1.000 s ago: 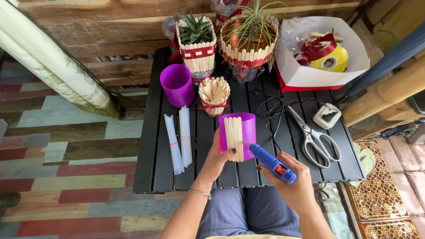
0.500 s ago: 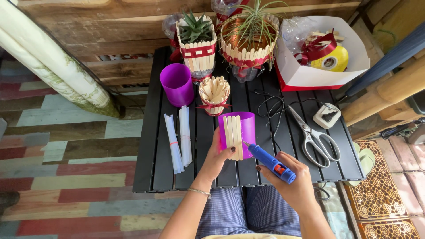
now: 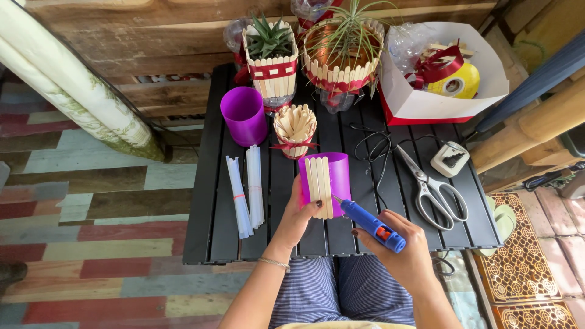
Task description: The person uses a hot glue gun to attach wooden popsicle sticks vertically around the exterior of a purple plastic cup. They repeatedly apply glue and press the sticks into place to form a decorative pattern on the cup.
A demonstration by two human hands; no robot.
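The purple cup (image 3: 326, 176) sits tipped toward the near edge of the black slatted table (image 3: 213, 201), a row of pale craft sticks (image 3: 319, 178) stuck side by side on its wall. The left hand (image 3: 298, 216) cradles it from below, fingers curled around the cup and pressing the sticks. The right hand (image 3: 405, 253) has its fingers wrapped tight around a blue glue gun (image 3: 372, 224), nozzle right at the edge of the last stick. To my eye, a thin line laid beside that stick, cup held steady, would keep the row straight. Room is tight on the right: scissors (image 3: 429, 186) and a looping cord (image 3: 372, 149) lie just beside the gun. On the left, glue sticks (image 3: 245, 192) lie near the edge. A second purple cup (image 3: 244, 114), a small pot of sticks (image 3: 295, 129) and two planters (image 3: 304, 55) crowd the far side; the near edge is free
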